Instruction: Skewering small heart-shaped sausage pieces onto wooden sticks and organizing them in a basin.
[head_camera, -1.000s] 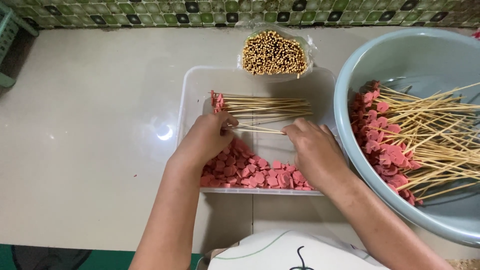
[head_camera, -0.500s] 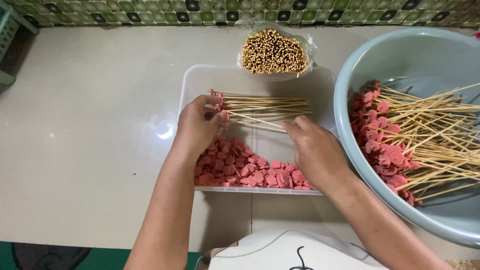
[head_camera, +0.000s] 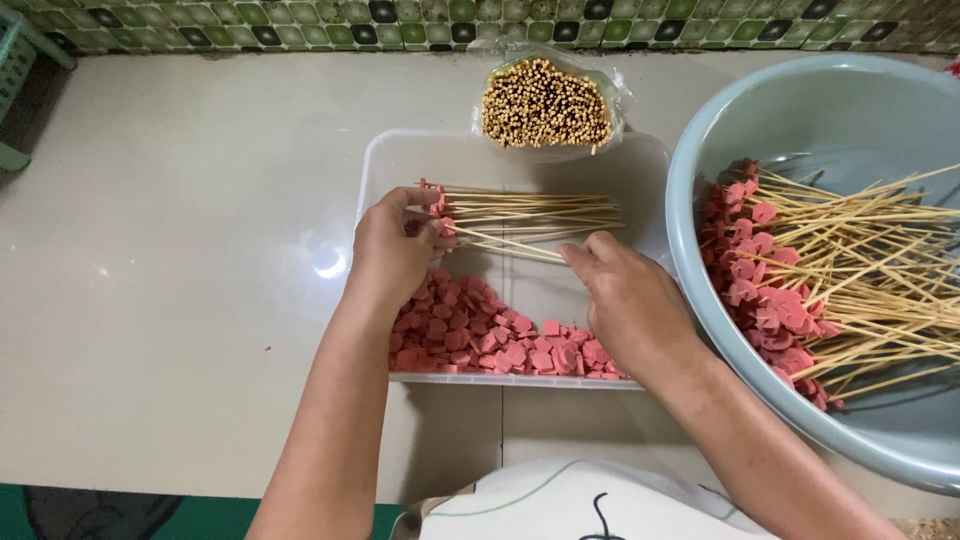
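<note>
Left hand (head_camera: 392, 252) pinches a pink sausage slice (head_camera: 440, 225) on the skewer (head_camera: 510, 245) over the clear tray (head_camera: 400, 160), right hand (head_camera: 625, 295) gripping the shaft: slice soft, greasy; stick light, stiff, probably splintery—hold mid-shaft.

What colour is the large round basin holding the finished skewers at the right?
Pale blue-grey, the large round plastic basin; the head view shows it best.

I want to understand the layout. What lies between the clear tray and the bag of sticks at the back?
Nothing: in the head view the bag of sticks stands directly against the back rim of the clear tray, overlapping it, so no bare floor shows between them.
</note>
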